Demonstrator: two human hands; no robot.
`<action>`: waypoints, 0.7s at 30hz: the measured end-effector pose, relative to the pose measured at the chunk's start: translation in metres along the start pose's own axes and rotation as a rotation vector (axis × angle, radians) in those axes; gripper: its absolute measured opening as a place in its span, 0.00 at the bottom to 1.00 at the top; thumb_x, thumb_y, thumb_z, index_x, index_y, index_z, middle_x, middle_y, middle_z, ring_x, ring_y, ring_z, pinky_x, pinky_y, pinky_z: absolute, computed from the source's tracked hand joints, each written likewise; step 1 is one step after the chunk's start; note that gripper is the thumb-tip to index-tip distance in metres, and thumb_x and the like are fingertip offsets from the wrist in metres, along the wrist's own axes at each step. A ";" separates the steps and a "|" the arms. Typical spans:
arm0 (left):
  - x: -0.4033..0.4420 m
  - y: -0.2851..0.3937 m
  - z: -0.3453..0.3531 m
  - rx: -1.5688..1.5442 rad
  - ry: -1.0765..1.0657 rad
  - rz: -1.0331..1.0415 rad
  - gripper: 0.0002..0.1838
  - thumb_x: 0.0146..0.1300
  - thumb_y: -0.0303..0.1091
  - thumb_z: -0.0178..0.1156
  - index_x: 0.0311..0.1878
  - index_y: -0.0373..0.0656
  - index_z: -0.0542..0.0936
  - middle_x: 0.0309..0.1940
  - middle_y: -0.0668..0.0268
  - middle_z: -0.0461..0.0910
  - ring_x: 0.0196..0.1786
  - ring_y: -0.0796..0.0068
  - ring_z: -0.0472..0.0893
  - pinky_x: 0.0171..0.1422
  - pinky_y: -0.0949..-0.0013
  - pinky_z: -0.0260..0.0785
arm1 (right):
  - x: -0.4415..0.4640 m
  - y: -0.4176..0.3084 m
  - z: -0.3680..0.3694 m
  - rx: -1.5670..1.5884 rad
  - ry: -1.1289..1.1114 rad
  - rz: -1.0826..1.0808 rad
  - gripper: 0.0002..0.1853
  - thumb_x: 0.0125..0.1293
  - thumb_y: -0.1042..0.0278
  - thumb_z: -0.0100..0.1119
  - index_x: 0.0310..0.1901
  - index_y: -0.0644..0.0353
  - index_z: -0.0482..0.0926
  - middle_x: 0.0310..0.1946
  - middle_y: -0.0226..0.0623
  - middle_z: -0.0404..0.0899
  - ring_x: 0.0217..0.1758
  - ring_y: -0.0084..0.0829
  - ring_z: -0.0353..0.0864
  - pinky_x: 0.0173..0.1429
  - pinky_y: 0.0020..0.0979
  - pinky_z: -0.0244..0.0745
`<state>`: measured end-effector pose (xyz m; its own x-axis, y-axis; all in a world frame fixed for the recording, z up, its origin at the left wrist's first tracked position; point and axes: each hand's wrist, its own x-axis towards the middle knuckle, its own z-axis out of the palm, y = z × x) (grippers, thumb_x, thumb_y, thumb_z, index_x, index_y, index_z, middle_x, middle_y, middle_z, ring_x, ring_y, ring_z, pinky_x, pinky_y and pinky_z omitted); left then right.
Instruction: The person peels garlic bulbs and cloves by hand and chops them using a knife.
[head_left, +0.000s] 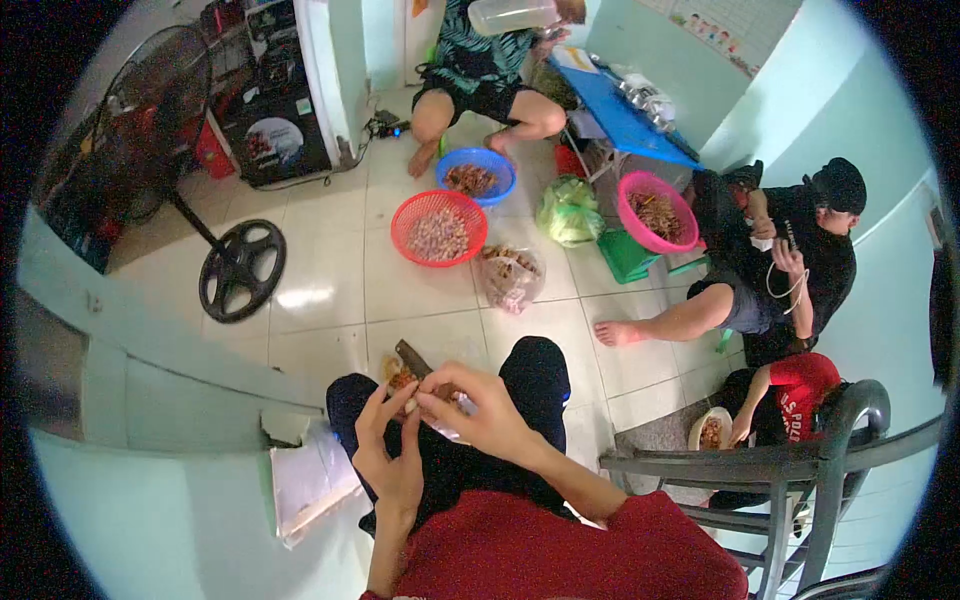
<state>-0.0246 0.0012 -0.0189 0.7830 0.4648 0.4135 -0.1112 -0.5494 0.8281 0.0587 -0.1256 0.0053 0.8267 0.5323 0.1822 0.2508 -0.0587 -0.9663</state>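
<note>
Pinching a small, pale bit [411, 404] in the closed fingers of the left hand [387, 452] and right hand [480, 402], near orange bits [402, 380] and a flat brown thing [411, 356], with a round red plastic basket [437, 262] and clear plastic bag [513, 286] farther out on the pale tile floor [325, 352].

1 black pedestal fan [233, 262], 1 blue table [597, 98], 1 grey railing [829, 452].

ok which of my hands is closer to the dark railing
Your right hand: the dark railing stands off to your right, and that hand is on the side toward it. Your left hand is just beyond it, farther left.
</note>
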 end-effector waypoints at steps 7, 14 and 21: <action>0.002 0.009 0.002 -0.005 0.025 0.081 0.19 0.64 0.21 0.63 0.57 0.37 0.74 0.51 0.62 0.84 0.52 0.68 0.82 0.59 0.68 0.71 | -0.002 0.003 -0.003 -0.084 -0.017 -0.077 0.08 0.67 0.68 0.63 0.42 0.61 0.77 0.36 0.37 0.80 0.37 0.32 0.83 0.42 0.31 0.77; 0.003 -0.003 0.002 -0.075 -0.042 0.024 0.13 0.64 0.19 0.61 0.52 0.38 0.79 0.47 0.60 0.84 0.49 0.68 0.82 0.54 0.69 0.74 | -0.002 0.007 -0.002 -0.052 -0.002 -0.036 0.06 0.66 0.72 0.63 0.41 0.64 0.79 0.32 0.33 0.79 0.35 0.23 0.80 0.41 0.26 0.74; -0.002 -0.015 0.008 -0.446 -0.056 -0.220 0.11 0.68 0.21 0.58 0.53 0.34 0.78 0.46 0.63 0.83 0.47 0.77 0.81 0.53 0.74 0.72 | -0.005 0.025 -0.004 0.095 0.028 0.024 0.07 0.69 0.69 0.61 0.42 0.62 0.78 0.32 0.30 0.80 0.33 0.17 0.76 0.39 0.23 0.73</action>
<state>-0.0198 0.0030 -0.0348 0.8476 0.4914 0.2003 -0.1815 -0.0862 0.9796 0.0628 -0.1334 -0.0191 0.8458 0.5082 0.1623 0.1827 0.0099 -0.9831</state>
